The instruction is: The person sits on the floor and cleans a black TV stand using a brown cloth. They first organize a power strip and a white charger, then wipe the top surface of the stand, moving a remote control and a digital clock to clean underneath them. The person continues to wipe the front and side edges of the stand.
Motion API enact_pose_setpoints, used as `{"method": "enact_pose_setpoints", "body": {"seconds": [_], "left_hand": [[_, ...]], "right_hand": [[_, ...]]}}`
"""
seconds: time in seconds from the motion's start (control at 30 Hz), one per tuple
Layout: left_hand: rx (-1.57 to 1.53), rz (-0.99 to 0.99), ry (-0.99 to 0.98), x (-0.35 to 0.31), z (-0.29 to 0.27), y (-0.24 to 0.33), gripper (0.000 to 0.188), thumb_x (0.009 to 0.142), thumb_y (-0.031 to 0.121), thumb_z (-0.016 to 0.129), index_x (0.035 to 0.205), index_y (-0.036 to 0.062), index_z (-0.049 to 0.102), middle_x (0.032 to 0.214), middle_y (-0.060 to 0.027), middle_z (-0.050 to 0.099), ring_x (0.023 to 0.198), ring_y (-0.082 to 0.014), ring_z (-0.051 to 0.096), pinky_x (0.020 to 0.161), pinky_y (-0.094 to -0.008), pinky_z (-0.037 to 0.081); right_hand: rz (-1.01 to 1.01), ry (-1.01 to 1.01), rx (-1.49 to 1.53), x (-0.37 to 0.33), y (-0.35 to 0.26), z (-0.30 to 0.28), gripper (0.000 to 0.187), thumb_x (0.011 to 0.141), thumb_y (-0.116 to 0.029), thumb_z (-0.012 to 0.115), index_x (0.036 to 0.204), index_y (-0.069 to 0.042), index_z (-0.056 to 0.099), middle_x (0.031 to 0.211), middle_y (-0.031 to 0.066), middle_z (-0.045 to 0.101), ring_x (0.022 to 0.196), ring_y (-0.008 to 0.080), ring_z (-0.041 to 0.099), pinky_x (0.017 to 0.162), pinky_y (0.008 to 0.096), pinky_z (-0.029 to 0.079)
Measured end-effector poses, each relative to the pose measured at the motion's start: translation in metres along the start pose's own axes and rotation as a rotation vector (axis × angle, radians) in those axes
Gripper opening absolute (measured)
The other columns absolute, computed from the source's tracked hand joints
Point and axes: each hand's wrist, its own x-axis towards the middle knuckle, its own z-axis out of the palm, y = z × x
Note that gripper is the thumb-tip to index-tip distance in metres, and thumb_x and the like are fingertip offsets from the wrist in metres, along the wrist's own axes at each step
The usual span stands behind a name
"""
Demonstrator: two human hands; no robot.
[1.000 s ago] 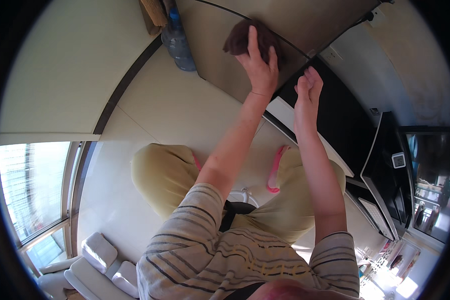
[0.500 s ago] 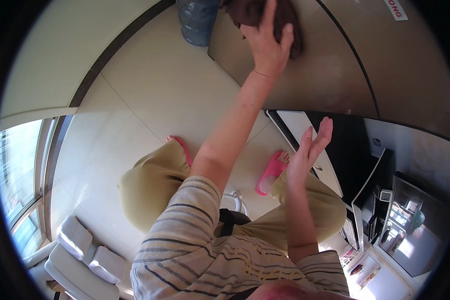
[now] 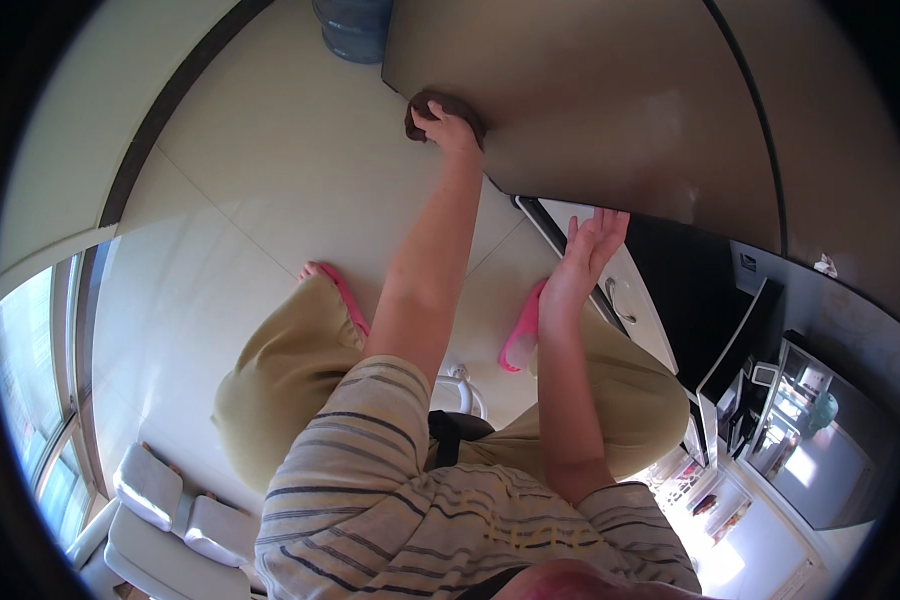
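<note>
My left hand (image 3: 452, 131) is wrapped round a bunched dark brown cloth (image 3: 462, 104). It presses the cloth at the near left edge of a large glossy brown panel (image 3: 620, 110), which looks like a fridge door. A dark seam divides the panel on its right side. My right hand (image 3: 588, 250) is open with fingers stretched out, their tips at the panel's near edge. Whether they press on it I cannot tell. The cloth's underside is hidden by my fingers.
A blue water bottle (image 3: 353, 28) stands on the tiled floor beyond the panel. A white drawer front with a metal handle (image 3: 620, 303) is right of my right hand. White padded chairs (image 3: 160, 530) are at lower left, by a window (image 3: 30, 350). My feet wear pink slippers (image 3: 523, 330).
My left hand has drawn the cloth toward me and left, down to the panel's edge. My right hand has moved slightly left and forward to the panel's near edge.
</note>
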Motion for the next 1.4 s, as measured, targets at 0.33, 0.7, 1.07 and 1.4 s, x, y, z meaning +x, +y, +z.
{"method": "enact_pose_setpoints", "body": {"seconds": [0.33, 0.7, 1.07, 1.4], "left_hand": [[0.108, 0.553, -0.418, -0.135, -0.023, 0.021, 0.062, 0.099, 0.02, 0.047, 0.149, 0.0037, 0.014, 0.147, -0.0272, 0.025, 0.136, -0.0392, 0.028, 0.113, -0.0426, 0.023], [0.171, 0.417, -0.542, -0.217, -0.053, 0.009, 0.067, 0.097, 0.015, 0.046, 0.149, -0.0002, 0.007, 0.149, -0.0269, 0.018, 0.139, -0.0374, 0.022, 0.114, -0.0417, 0.02], [0.179, 1.319, -0.924, -0.324, -0.052, 0.147, 0.063, 0.085, -0.002, 0.056, 0.144, 0.0035, 0.033, 0.131, -0.0247, 0.035, 0.114, -0.0394, 0.04, 0.099, -0.0433, 0.034], [0.538, 1.246, -1.361, -0.332, -0.088, 0.175, 0.044, 0.081, 0.005, 0.065, 0.124, 0.0065, 0.055, 0.091, -0.0122, 0.059, 0.082, -0.0255, 0.058, 0.068, -0.0331, 0.049]], "right_hand": [[0.476, 0.025, 0.155, 0.002, 0.032, -0.025, 0.052, 0.1, -0.034, 0.046, 0.144, -0.007, 0.035, 0.148, 0.0103, 0.033, 0.138, 0.0223, 0.031, 0.107, 0.0415, 0.034], [0.317, 0.005, 0.183, -0.001, 0.007, -0.054, 0.047, 0.102, -0.03, 0.043, 0.142, -0.007, 0.038, 0.144, 0.0087, 0.041, 0.131, 0.0208, 0.04, 0.108, 0.0338, 0.031], [-0.131, -0.028, 0.531, 0.019, -0.101, -0.107, 0.06, 0.1, -0.044, 0.043, 0.145, -0.005, 0.033, 0.148, 0.0148, 0.034, 0.137, 0.0269, 0.033, 0.111, 0.0384, 0.03], [0.222, -0.12, 1.117, 0.016, -0.081, -0.13, 0.046, 0.099, -0.038, 0.046, 0.132, -0.005, 0.047, 0.126, 0.0096, 0.057, 0.116, 0.0222, 0.055, 0.098, 0.0364, 0.045]]}}
